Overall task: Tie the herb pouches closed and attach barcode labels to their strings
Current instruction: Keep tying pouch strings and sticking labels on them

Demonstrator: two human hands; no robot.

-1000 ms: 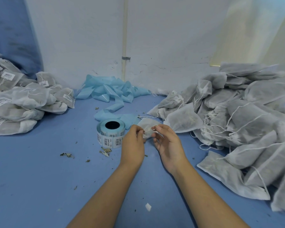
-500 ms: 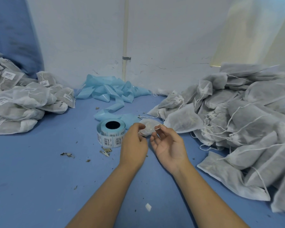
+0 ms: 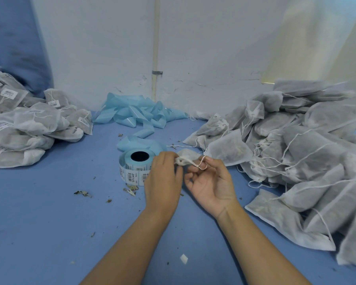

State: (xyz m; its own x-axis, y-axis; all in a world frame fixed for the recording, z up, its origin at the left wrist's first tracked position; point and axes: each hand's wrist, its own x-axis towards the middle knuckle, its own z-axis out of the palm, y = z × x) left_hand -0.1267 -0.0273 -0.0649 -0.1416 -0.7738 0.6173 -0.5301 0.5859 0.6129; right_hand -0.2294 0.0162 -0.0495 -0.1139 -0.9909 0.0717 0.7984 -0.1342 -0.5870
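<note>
Two hands [image 3: 190, 179], one pouch [image 3: 188, 156], one label roll [image 3: 135, 167]

My blue table [image 3: 39, 233] carries a heap of labelled pouches [image 3: 27, 128] on my left, unlabelled pouches [image 3: 308, 153] piled on my right, the label roll [image 3: 135, 168] standing centre, crumpled blue backing tape [image 3: 140, 114] behind it, and herb crumbs [image 3: 82, 193] scattered about.

Soft even daylight, bluish cast; faint shadows; wide-angle bending at edges; right edge blurred.
</note>
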